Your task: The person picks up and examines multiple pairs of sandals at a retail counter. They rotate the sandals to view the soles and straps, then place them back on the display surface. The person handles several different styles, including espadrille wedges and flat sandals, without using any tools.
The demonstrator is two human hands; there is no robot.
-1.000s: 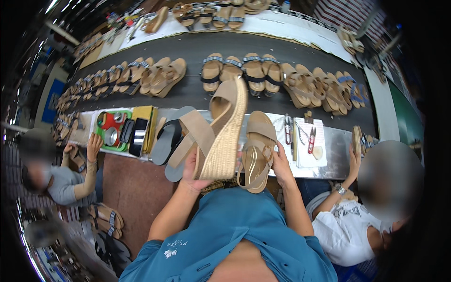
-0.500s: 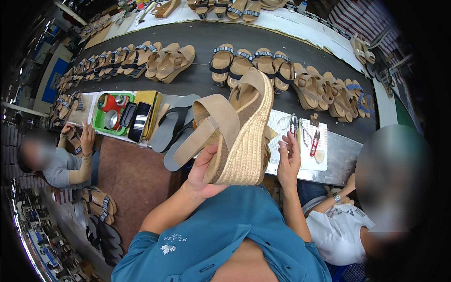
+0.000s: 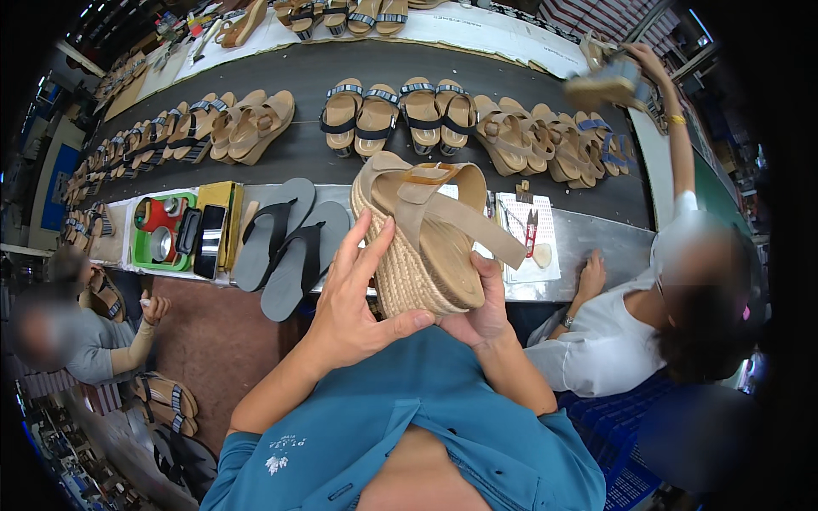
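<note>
A tan wedge sandal (image 3: 407,247) with a braided straw-coloured sole and a buckled strap is held up in front of my chest, its strap end hanging loose. My left hand (image 3: 348,308) lies along the braided side, fingers extended up it and thumb near the toe edge, steadying the sandal. At the toe, my right hand (image 3: 482,313) grips it, thumb on the footbed and fingers beneath. Behind it on the bench lie two grey thong sandals (image 3: 285,281). To the right are red-handled snips (image 3: 532,232) on a white printed sheet (image 3: 545,266).
Rows of sandals (image 3: 358,119) stand on the dark conveyor belt (image 3: 315,72). A green tray (image 3: 143,255) with tins and a phone (image 3: 210,243) are on the bench at left. A co-worker at right raises a sandal (image 3: 605,83); another person sits at left with a sandal (image 3: 109,298).
The wedge sandal has turned so its braided side faces left. My right hand has come in to grip its toe, and my left has shifted to its side. The right co-worker now lifts a sandal.
</note>
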